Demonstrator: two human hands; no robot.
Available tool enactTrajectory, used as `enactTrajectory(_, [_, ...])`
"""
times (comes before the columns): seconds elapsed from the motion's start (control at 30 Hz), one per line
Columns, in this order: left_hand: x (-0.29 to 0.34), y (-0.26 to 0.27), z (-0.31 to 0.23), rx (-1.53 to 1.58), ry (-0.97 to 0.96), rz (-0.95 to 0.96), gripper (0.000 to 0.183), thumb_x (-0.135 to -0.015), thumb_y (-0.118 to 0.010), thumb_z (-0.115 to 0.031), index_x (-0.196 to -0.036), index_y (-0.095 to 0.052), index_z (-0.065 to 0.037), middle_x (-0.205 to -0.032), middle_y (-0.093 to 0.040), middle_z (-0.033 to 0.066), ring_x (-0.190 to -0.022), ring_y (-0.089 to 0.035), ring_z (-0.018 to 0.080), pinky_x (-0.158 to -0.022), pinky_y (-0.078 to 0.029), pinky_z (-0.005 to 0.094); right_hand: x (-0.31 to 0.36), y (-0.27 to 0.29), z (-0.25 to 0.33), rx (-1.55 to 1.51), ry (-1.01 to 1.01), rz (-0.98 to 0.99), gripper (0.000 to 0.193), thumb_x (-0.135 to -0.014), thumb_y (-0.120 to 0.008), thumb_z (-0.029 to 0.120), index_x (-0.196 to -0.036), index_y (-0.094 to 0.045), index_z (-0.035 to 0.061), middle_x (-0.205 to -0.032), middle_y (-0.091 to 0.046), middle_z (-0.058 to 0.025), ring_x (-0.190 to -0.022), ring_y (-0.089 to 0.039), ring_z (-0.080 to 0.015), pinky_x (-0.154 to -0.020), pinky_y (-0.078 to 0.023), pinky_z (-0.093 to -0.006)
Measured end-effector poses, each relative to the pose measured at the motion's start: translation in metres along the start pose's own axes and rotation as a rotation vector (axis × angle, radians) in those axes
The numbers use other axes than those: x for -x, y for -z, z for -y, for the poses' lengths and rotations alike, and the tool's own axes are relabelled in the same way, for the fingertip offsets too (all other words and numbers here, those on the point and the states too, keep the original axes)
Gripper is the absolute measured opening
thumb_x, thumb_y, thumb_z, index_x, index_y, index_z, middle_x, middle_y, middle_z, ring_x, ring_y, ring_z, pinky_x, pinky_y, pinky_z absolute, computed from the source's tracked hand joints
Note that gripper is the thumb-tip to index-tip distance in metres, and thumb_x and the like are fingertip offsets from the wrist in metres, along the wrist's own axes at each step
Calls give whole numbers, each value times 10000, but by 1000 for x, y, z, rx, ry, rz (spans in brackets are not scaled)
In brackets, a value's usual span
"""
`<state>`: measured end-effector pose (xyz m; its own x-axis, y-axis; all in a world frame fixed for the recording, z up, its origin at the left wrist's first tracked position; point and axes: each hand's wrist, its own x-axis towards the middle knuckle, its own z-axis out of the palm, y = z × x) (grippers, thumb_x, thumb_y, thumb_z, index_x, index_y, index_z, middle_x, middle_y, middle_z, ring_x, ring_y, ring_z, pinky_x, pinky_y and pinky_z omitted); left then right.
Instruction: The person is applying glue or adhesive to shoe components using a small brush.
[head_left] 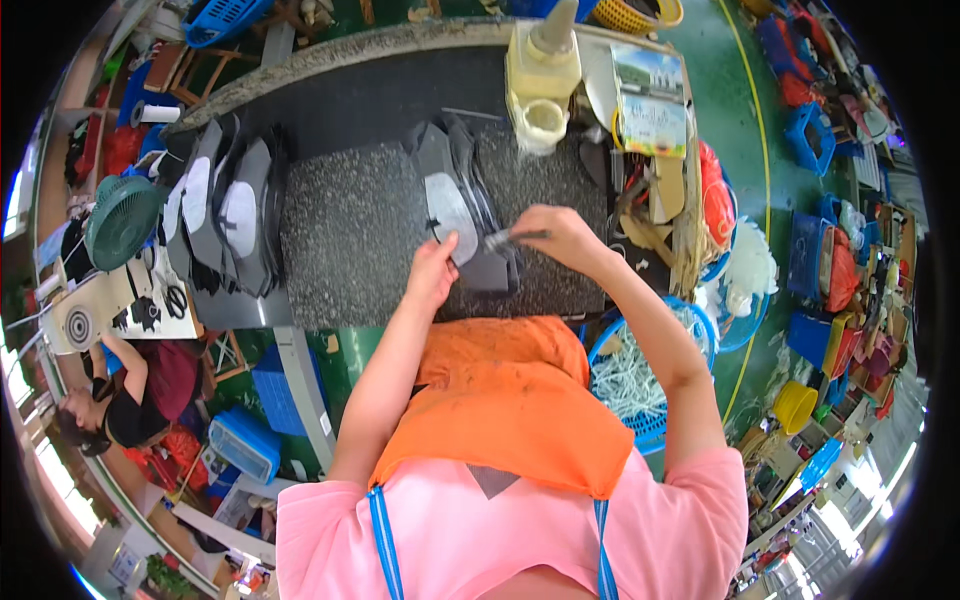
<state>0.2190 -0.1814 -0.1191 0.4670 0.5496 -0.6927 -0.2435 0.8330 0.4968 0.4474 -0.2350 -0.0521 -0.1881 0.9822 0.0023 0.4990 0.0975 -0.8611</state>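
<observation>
Dark flat pieces (446,205) with a pale patch lie overlapped on the surface (345,240), just ahead of and between the hands.
The left hand (432,272), half curled, thumbs an edge, likely steadying it; a pinch I cannot confirm. The right hand (560,238) closes round a brush (530,235). A cream container (541,75) stands beyond, seemingly for easy reach.

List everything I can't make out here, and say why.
All in the head view:
Tip of the brush-like tool: small and blurred.
Right hand's palm: hidden by the back of that hand.
Exact number of grey pieces by the left hand: they overlap.
Bottom of the blue basket: covered by white strands.
</observation>
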Motion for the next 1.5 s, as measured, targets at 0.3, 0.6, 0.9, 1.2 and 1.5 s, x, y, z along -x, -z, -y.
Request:
enactTrajectory(0.3, [3, 4, -3, 25, 26, 3, 262, -839, -566, -159, -1053, -497, -26, -1018, -590, 79, -934, -577, 191, -816, -472, 341, 19, -14, -7, -55, 105, -46, 223, -653, -632, 22, -873, -625, 55, -867, -592, -91, -827, -568, -287, -718, -460, -360])
enactTrajectory(0.6, [17, 12, 5, 70, -3, 174, 257, -857, -423, -57, -1105, -470, -10, -1083, -562, 106, -983, -557, 222, -857, -443, 373, -84, -27, 35, 96, 135, -46, 111, -724, -582, 146, -759, -572, 42, -741, -600, -141, -720, -587, -327, -620, -455, -417])
enactTrajectory(0.9, [12, 14, 12, 48, 44, 85, 187, -869, -437, -78, -1034, -521, -61, -977, -602, 38, -855, -589, 159, -702, -476, 291, -120, 4, 7, 372, -64, -371, 124, -729, -545, 74, -832, -608, 46, -837, -590, -140, -838, -585, -290, -717, -466, -381])
enactTrajectory(1.2, [4, 8, -4, 73, 83, 145, 238, -875, -427, -68, -1107, -476, -44, -1061, -573, 67, -958, -566, 181, -821, -455, 328, 11, -14, 14, 152, -37, 333, 180, -694, -626, 71, -871, -624, 40, -826, -587, -104, -817, -568, -289, -709, -462, -330])
enactTrajectory(1.5, [41, -62, -128, -113, -425, 152, 472, -822, -444, 31, -1262, -299, -55, -1126, -503, 90, -1023, -507, 166, -848, -434, 300, 4, 38, 17, 69, -630, -426, 172, -730, -592, 114, -873, -623, 24, -795, -622, -151, -756, -609, -291, -668, -469, -332])
